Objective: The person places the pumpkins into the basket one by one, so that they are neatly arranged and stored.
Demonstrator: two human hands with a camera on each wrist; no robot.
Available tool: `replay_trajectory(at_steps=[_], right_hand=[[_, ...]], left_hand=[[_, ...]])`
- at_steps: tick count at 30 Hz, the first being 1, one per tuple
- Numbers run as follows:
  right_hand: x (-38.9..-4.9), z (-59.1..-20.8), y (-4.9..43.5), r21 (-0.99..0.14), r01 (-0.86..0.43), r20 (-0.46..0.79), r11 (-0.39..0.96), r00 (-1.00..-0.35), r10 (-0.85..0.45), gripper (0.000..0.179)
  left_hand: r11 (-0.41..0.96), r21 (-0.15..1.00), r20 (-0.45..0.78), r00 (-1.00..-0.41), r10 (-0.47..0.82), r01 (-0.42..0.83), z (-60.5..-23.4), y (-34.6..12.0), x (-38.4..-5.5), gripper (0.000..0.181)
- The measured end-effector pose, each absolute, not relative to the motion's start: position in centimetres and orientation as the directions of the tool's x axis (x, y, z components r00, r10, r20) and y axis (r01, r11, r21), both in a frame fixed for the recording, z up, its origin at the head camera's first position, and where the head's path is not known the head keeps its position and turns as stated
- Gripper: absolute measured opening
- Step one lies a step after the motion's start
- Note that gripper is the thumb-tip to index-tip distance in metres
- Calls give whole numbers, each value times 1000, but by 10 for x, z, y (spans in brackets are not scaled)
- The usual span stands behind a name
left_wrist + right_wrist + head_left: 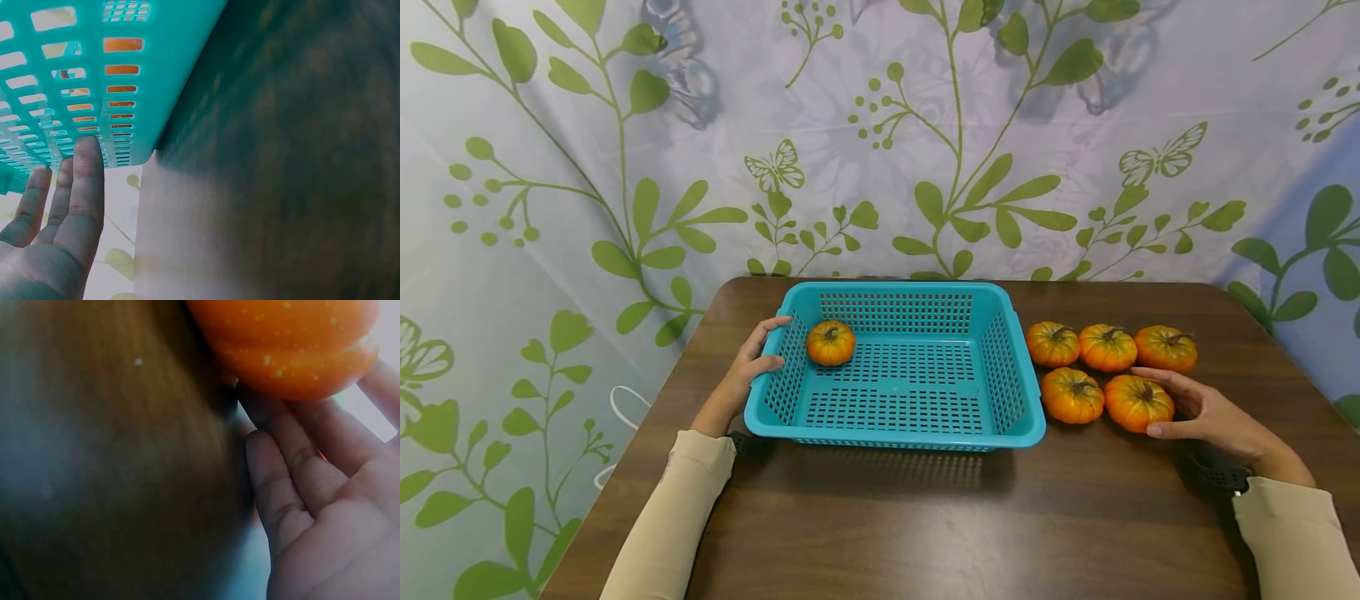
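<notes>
A turquoise plastic basket (895, 437) with slotted walls stands on the table, one small orange pumpkin (831, 343) inside at its left end. My left hand (747, 367) rests against the basket's left side, fingers fairly straight; in the left wrist view, fingers (87, 181) touch the outer wall. To the right of the basket, several more small pumpkins sit in two rows. My right hand (1213, 421) holds the front-right pumpkin (1138, 403), thumb on the near side and fingers round the far side. The right wrist view shows that pumpkin's underside above the curled fingers (306, 456).
The brown wooden table (925, 533) ends at a cloth backdrop (820, 125) printed with leaves and butterflies. Other pumpkins (1072, 396) lie close beside the held one, near the basket's right wall. A white cable (625, 400) hangs past the table's left edge.
</notes>
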State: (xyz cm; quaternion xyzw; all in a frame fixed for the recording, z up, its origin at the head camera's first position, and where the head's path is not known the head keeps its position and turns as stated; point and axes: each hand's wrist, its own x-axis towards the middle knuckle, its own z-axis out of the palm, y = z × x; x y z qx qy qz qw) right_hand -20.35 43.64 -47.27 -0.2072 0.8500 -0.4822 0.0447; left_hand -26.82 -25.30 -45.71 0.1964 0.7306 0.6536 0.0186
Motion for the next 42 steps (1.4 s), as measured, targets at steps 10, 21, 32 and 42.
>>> replay_trajectory(at_steps=[10,21,32,42], right_hand=[[-203,-471,436,-811,-291,94,508,-921,-378,77],[-205,-463,434,-821,-286,98,494,-923,-371,72],[-203,-454,431,-826,-299,118,477,-920,-373,73],[-200,-443,428,-818,-308,125,486,-920,-371,76]], left_hand=[[77,965,216,-927,307,250,-458,-253,-270,70],[63,965,226,-928,296,255,-458,-254,-269,67],[76,964,221,-930,294,253,-458,-253,-268,68],[69,965,222,-928,300,253,-458,-252,-268,69]])
